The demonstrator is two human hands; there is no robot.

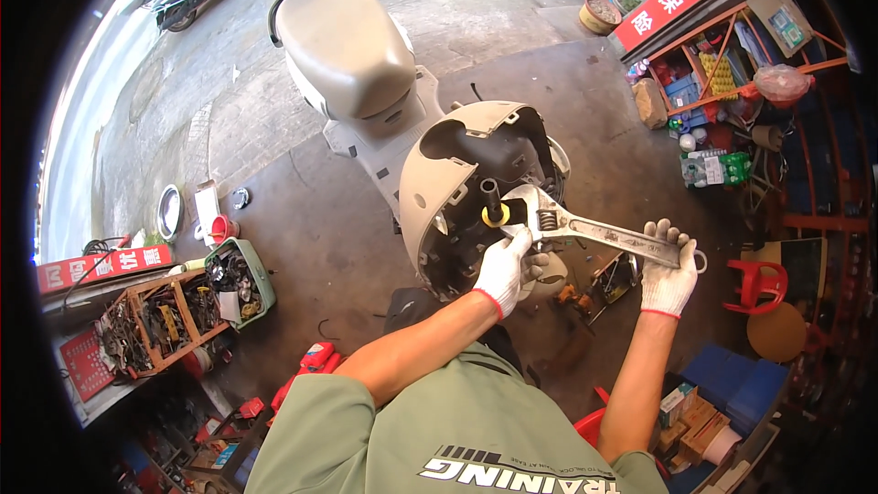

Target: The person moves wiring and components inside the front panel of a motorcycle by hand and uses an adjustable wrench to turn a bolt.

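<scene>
A large adjustable wrench (615,236) lies across the opened front of a beige electric scooter. Its jaws are at a dark steering tube (490,192) with a yellow ring (495,215) round it; whether they grip a nut there is hidden. My right hand (669,267), in a white knit glove, is closed round the far end of the handle. Also gloved, my left hand (509,272) has its fingers curled at the wrench head, just below the tube. The curved beige front shell (428,187) surrounds the tube, with bare dark parts inside.
The scooter's seat (347,46) stands beyond the shell. At left are a wooden tool tray (187,348) and a green bin (265,288) of parts. A red stool (757,285) and orange shelves (732,82) stand at right. Loose parts lie on the floor beneath the wrench.
</scene>
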